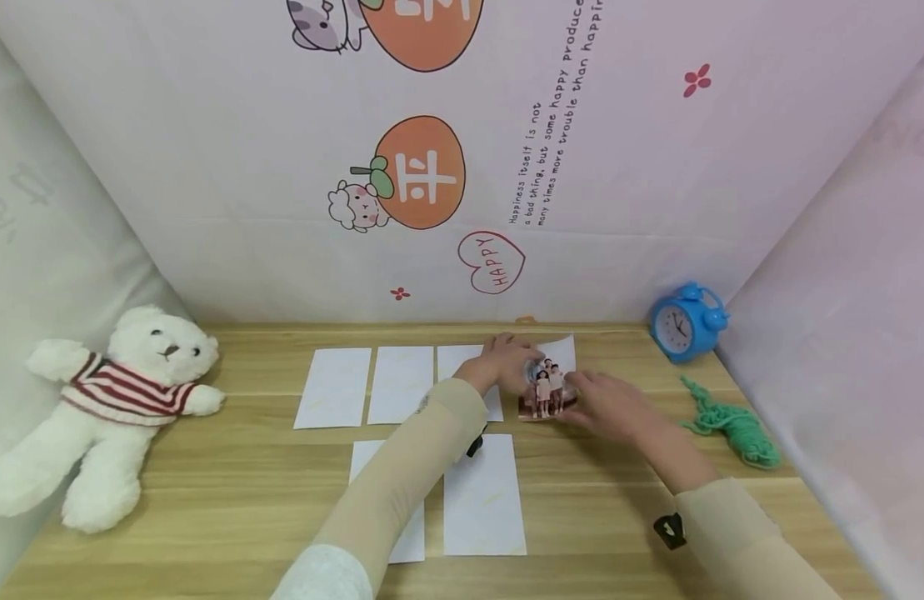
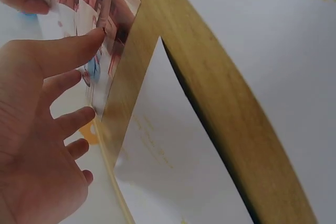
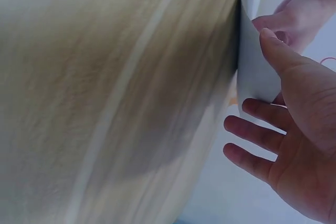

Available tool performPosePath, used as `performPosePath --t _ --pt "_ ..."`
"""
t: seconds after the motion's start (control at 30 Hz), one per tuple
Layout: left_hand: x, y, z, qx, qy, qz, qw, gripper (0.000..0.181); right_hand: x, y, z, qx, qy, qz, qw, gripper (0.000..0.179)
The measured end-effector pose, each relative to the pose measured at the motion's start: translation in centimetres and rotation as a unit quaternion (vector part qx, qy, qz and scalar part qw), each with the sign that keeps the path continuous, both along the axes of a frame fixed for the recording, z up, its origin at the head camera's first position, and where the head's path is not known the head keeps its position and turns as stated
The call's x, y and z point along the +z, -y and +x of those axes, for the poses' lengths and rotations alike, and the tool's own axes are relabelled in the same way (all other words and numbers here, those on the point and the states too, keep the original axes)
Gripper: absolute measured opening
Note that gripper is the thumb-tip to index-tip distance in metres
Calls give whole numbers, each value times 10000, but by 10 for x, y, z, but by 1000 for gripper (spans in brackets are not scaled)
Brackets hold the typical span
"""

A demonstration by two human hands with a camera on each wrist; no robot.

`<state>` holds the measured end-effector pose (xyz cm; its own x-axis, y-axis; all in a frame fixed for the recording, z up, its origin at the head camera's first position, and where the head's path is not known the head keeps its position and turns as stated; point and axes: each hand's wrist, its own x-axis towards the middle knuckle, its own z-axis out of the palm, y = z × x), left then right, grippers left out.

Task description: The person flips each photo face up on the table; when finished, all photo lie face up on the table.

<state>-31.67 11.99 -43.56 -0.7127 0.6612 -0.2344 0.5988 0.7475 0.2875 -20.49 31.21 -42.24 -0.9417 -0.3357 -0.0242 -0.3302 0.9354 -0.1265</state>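
Note:
A photo print [image 1: 549, 392] of people standing together is held between both hands at the right end of the back row of white sheets. My left hand [image 1: 510, 362] pinches its left side; in the left wrist view the thumb [image 2: 86, 45] lies over the picture. At the right edge, my right hand [image 1: 607, 404] pinches the print between thumb and forefinger, other fingers spread. The right wrist view shows the print's pale side [image 3: 255, 74], bent and raised from the table. Beneath my left wrist, a white sheet [image 1: 462, 357] of the back row is partly covered.
More white sheets lie on the wooden table [image 1: 244, 483]: two at the back left [image 1: 332, 388], two in front [image 1: 484, 496], one partly under the left forearm. A teddy bear [image 1: 132, 400] sits left. A blue alarm clock [image 1: 686, 323] and green yarn [image 1: 739, 429] are right.

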Motion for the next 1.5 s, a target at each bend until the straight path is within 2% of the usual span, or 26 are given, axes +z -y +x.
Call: performPosePath --t 0.13,0.23,0.43,0.63,0.77,0.9,1.2,1.33,1.5 --pt "0 4 2 118 66 -200 9997 65 -6 -2 0 57 239 58 9997 62" --pt "0 6 2 159 160 -177 9996 61 -10 -3 1 20 354 192 9992 62" --pt "-3 7 0 155 121 -141 9997 61 -15 -4 2 -1 253 411 9988 60" --pt "-5 8 0 150 70 -226 9996 62 -17 -3 3 87 81 447 9989 51" --pt "-6 7 1 118 11 -278 9995 62 -18 -3 3 32 111 503 9987 51" --pt "-4 8 1 119 41 -268 9996 61 -17 -2 3 -47 249 534 9983 55" --pt "-5 7 1 134 29 -313 9994 61 -17 1 -3 355 606 582 9958 56" --pt "-4 5 1 178 12 -324 9993 61 -18 2 -6 300 872 495 9945 55" --pt "-2 5 0 229 143 -239 9993 60 -19 4 -7 215 930 346 9948 55"
